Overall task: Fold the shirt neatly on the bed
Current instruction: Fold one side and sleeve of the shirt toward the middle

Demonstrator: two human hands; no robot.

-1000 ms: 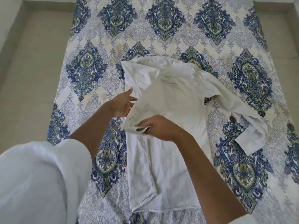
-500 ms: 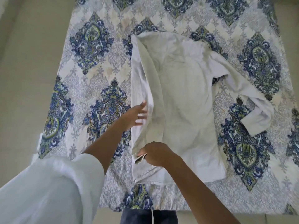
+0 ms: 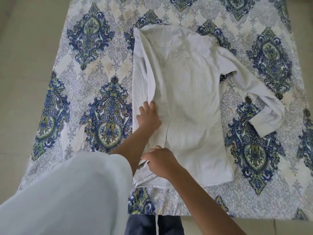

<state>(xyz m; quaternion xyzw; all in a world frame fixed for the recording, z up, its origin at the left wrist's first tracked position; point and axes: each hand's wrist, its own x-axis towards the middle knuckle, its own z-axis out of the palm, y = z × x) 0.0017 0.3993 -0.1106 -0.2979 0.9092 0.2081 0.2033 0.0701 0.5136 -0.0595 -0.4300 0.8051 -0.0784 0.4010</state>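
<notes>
A white long-sleeved shirt [image 3: 189, 92] lies back-up on the patterned bed sheet [image 3: 94, 85]. Its left side is folded inward, with the left sleeve laid down along the body. My left hand [image 3: 148, 116] rests flat on that folded sleeve, fingers straight. My right hand [image 3: 160, 160] pinches the sleeve's cuff end near the shirt's lower left hem. The right sleeve [image 3: 254, 102] still lies spread out to the right, bent at the elbow with the cuff pointing down.
The blue and green patterned sheet covers a low bed or mat on a beige floor [image 3: 25, 65]. My white sleeve [image 3: 67, 192] fills the lower left. Dark trousers [image 3: 152, 224] show at the bottom edge.
My right hand drew the cuff down toward the hem, laying the sleeve straight along the body. My left hand moved onto the fold and now presses flat on it.
</notes>
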